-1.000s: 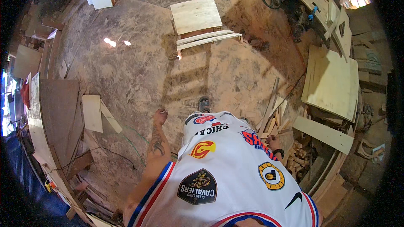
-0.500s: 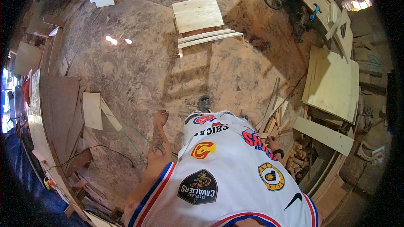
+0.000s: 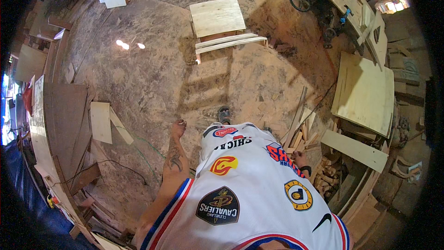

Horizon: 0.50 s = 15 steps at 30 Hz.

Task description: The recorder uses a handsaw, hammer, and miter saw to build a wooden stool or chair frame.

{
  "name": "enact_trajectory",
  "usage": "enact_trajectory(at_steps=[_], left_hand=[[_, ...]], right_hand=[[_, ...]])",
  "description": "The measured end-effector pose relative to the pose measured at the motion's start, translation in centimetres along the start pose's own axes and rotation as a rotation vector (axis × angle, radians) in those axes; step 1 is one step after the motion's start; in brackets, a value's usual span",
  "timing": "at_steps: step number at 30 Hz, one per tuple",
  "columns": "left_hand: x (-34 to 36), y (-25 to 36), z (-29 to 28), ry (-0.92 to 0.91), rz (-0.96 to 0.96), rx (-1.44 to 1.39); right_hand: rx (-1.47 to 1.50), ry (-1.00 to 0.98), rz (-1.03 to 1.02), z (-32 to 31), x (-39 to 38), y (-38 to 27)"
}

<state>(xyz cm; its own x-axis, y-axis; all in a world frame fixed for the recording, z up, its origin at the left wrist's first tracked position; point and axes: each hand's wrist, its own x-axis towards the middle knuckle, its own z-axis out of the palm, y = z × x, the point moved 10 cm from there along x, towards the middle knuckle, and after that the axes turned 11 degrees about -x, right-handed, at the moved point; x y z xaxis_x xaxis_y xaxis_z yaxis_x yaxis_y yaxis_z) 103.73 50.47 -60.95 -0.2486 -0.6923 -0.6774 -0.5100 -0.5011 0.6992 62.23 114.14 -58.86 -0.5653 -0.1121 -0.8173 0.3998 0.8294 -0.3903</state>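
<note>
Taking the white sleeveless jersey with red-and-blue trim (image 3: pixel 256 169) as the landmark, the left grip (image 3: pixel 178 128) hangs just beyond its front left side, over the dusty brown floor (image 3: pixel 138 78). Its fingers are loosely curled, partly open, with nothing visible in them. The right grip (image 3: pixel 299 159) is close against the jersey's right side, with a dark band (image 3: pixel 305 170) at its wrist; its fingers look bent but are partly hidden, so I cannot tell whether they have hold of anything.

The loose pile of pale, narrow wooden strips (image 3: pixel 299 140) lies to the jersey's front right, just ahead of the right grip; whether they touch cannot be told. Short, chunky light-brown wood offcuts (image 3: pixel 327 178) are heaped right of the jersey, near the same grip. Farther right of it is a long pale rectangular plank (image 3: pixel 355 150).

Well to the jersey's left, apart from the left grip, stands a pale rectangular board (image 3: pixel 101 122). Straight ahead of the jersey, well apart from both grips, is a broad pale plywood panel (image 3: pixel 217 16).
</note>
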Motion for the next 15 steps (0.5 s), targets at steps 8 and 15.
enact_trajectory(at_steps=[8, 15], left_hand=[[1.4, -1.3, -0.4, -0.039, -0.008, -0.124], [2.4, -1.5, -0.1, -0.078, -0.016, -0.226]], right_hand=[[0.017, -0.006, -0.015, 0.0, 0.2, 0.1], [-0.019, 0.012, -0.024, -0.2, 0.9, 0.4]])
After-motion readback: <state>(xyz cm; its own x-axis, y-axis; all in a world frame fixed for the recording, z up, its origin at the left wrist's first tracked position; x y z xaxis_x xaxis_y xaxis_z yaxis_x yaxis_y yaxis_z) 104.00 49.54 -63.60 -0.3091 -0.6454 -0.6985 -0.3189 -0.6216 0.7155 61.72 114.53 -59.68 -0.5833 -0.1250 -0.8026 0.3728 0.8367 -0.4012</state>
